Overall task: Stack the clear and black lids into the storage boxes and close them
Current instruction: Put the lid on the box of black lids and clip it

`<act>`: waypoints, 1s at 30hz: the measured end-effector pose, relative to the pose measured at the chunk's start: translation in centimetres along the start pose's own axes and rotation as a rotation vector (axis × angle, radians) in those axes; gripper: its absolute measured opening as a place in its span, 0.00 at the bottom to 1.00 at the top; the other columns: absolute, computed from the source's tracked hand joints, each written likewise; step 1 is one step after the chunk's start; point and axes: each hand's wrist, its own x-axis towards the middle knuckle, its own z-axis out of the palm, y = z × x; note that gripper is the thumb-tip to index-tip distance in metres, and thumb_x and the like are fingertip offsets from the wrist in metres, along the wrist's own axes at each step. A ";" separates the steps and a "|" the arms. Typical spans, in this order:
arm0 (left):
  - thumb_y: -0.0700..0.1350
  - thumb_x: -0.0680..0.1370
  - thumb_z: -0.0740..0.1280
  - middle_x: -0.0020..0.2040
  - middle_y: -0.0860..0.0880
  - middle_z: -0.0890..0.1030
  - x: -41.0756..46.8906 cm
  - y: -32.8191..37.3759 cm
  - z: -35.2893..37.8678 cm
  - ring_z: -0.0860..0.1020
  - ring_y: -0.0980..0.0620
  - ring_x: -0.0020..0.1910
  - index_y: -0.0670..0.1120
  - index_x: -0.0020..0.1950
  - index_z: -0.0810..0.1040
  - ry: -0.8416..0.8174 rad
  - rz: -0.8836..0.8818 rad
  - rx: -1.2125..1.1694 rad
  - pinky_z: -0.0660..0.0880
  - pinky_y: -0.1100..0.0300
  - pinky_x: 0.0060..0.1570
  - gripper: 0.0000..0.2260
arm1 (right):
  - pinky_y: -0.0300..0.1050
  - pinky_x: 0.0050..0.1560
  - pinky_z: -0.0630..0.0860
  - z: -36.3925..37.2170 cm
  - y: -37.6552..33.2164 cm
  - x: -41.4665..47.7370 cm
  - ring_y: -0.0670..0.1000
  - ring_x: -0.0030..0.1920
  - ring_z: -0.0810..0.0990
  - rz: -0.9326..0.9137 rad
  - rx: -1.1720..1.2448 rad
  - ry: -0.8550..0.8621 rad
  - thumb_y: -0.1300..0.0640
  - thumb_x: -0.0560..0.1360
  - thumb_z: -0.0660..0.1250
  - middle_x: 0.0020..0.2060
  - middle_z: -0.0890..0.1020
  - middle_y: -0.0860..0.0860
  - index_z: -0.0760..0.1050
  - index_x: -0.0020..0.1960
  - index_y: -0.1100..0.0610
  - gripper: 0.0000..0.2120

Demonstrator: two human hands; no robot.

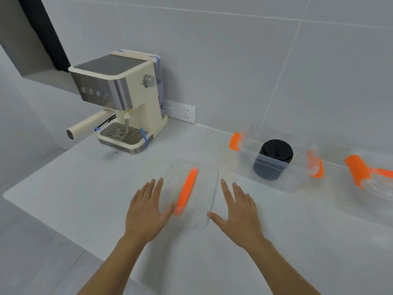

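Note:
A clear box cover (pixel 204 188) with an orange handle strip (pixel 187 190) lies flat on the white counter in front of me. My left hand (pixel 146 209) hovers open at its left edge, thumb touching the near end of the orange strip. My right hand (pixel 238 209) is open at its right edge, fingers spread. To the right stands an open clear storage box (pixel 293 177) with orange clips (pixel 235 141), holding a stack of black lids (pixel 274 158). A second clear box with an orange clip (pixel 359 169) is cut off at the right edge; its contents are blurred.
A cream and steel coffee machine (pixel 125 99) stands at the back left of the counter, its handle pointing left. A white wall socket (pixel 180 111) sits behind it. The counter's front edge (pixel 63 237) runs diagonally at lower left. Grey tiled wall behind.

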 end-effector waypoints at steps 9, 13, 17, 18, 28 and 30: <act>0.58 0.77 0.60 0.76 0.46 0.60 0.4 -0.7 1.6 0.58 0.46 0.75 0.43 0.77 0.53 -0.169 -0.285 -0.294 0.57 0.51 0.73 0.35 | 0.51 0.73 0.43 3.4 -2.6 1.5 0.50 0.76 0.44 0.221 0.318 -0.277 0.32 0.71 0.57 0.76 0.48 0.52 0.37 0.75 0.49 0.44; 0.53 0.77 0.63 0.72 0.44 0.67 0.9 -0.2 1.7 0.64 0.45 0.72 0.42 0.73 0.62 -0.141 -0.362 -0.429 0.62 0.50 0.69 0.28 | 0.50 0.73 0.40 3.6 -3.6 1.8 0.49 0.75 0.41 0.248 0.431 -0.331 0.33 0.71 0.58 0.77 0.47 0.52 0.40 0.75 0.50 0.43; 0.49 0.77 0.64 0.63 0.45 0.75 1.9 -0.2 1.2 0.74 0.45 0.61 0.43 0.66 0.72 -0.064 -0.539 -0.738 0.71 0.50 0.61 0.19 | 0.52 0.75 0.44 2.5 -4.1 1.8 0.48 0.75 0.42 0.328 0.739 -0.320 0.38 0.70 0.64 0.76 0.47 0.50 0.45 0.75 0.48 0.43; 0.47 0.76 0.64 0.57 0.44 0.77 2.2 -0.3 0.9 0.77 0.45 0.53 0.42 0.59 0.76 -0.041 -0.576 -0.808 0.75 0.52 0.53 0.14 | 0.53 0.75 0.46 2.2 -4.2 1.7 0.48 0.75 0.44 0.343 0.802 -0.308 0.39 0.70 0.65 0.76 0.48 0.50 0.46 0.75 0.48 0.42; 0.40 0.74 0.68 0.35 0.47 0.75 4.6 1.3 -2.2 0.79 0.48 0.33 0.40 0.40 0.77 -0.269 -0.698 -1.388 0.78 0.57 0.33 0.05 | 0.43 0.60 0.66 -2.7 -2.8 3.0 0.47 0.67 0.66 0.405 1.073 -0.103 0.52 0.72 0.68 0.64 0.71 0.49 0.72 0.61 0.51 0.18; 0.38 0.74 0.66 0.29 0.47 0.77 4.7 2.3 -3.0 0.81 0.51 0.28 0.41 0.36 0.76 -0.371 -0.683 -1.520 0.79 0.60 0.29 0.06 | 0.43 0.58 0.66 -3.9 -2.5 3.0 0.47 0.66 0.68 0.400 1.098 -0.040 0.54 0.72 0.68 0.62 0.73 0.48 0.73 0.59 0.51 0.16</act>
